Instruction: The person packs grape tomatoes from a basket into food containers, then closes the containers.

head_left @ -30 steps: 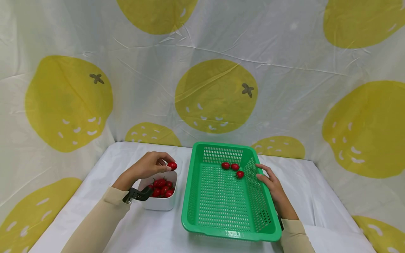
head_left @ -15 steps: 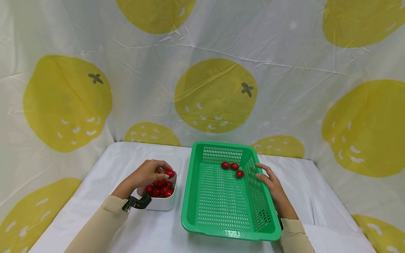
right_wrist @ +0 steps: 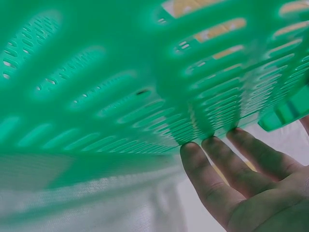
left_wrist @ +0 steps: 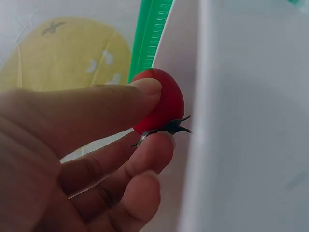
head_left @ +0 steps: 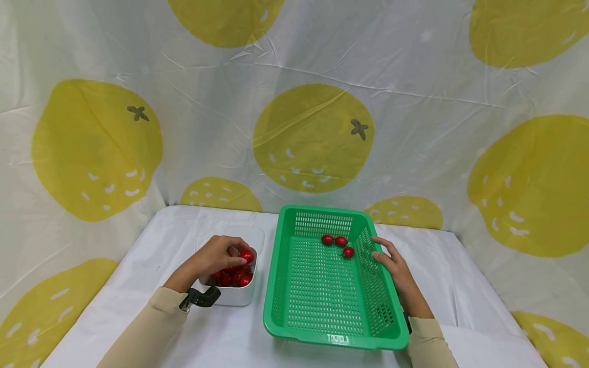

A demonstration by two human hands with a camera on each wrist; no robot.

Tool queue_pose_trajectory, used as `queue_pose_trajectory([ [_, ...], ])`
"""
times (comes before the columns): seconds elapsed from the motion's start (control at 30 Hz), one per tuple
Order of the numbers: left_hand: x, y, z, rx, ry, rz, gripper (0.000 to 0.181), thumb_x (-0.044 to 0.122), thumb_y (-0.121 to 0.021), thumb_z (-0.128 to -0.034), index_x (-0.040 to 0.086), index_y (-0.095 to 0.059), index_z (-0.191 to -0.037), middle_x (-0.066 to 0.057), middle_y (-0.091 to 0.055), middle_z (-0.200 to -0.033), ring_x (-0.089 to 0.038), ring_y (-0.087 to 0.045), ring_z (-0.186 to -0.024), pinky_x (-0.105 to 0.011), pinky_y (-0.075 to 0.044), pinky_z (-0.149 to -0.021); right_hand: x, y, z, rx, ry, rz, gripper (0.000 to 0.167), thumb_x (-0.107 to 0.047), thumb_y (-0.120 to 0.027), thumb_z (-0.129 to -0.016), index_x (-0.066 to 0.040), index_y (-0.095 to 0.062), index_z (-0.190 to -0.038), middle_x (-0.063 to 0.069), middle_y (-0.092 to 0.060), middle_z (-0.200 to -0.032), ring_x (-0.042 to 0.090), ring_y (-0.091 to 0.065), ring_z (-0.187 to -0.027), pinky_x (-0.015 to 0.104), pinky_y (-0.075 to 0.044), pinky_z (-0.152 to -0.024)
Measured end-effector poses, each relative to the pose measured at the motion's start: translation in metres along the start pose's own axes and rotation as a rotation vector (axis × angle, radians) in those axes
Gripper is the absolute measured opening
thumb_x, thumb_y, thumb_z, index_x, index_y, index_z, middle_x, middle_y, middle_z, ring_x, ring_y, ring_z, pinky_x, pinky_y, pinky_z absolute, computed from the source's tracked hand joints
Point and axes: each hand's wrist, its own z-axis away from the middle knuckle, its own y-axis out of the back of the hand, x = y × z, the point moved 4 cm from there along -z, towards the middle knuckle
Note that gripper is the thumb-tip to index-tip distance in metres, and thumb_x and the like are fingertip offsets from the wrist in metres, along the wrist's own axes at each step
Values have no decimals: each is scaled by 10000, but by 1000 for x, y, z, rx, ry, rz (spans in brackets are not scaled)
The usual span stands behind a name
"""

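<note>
Between the thumb and fingers of my left hand [head_left: 215, 258] is a red cherry tomato [head_left: 247, 256], low over the right side of a white square container [head_left: 236, 297]. The left wrist view shows the green stem end of this tomato [left_wrist: 161, 101] against the fingers. Several more cherry tomatoes [head_left: 225, 279] lie in the container, partly hidden by the hand. My right hand [head_left: 400, 278] holds the right rim of a green perforated basket [head_left: 331, 301], its thumb over the rim. In the right wrist view, fingertips [right_wrist: 193, 150] touch the basket's outer wall [right_wrist: 159, 113].
Three cherry tomatoes [head_left: 340, 241] sit near the basket's far right corner. Behind the white container lies a pale, flat, lid-like piece [head_left: 254, 237]. White cloth [head_left: 184, 230] covers the table, and a lemon-print curtain [head_left: 221, 102] stands behind it.
My left hand has lowered the cherry tomato from above the white container's far edge down to its opening. My right hand and the green basket have stayed put.
</note>
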Motion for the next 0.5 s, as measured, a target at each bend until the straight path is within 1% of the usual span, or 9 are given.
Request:
queue_pose_trajectory([
  [0.23,-2,-1,0,5,20,3,217,194,-760,-839,190,-720,-1052,53,-684,-908,-99,-611,-770,-321,-527,-696,-1,-1,0,14,8,-7,486,-312,-484,-1021,-205,-339,-1473,279,-496,-1268,332,-658,-905,450,-566,-703],
  [0.33,-2,-1,0,8,20,-1,211,199,-762,-838,188,-720,-1044,55,-684,-914,-100,-614,-781,-327,-530,-709,-1,-1,0,14,8,-11,491,-304,-484,-1022,-197,-333,-1477,277,-493,-1274,321,-660,-901,447,-567,-702],
  [0.5,-2,-1,0,16,-12,-23,203,182,-760,-835,148,-715,-1031,38,-690,-909,-111,-628,-797,-340,-533,-734,-1,-1,0,7,2,-22,508,-303,-483,-1023,-194,-313,-1489,286,-479,-1297,316,-658,-912,448,-566,-709],
])
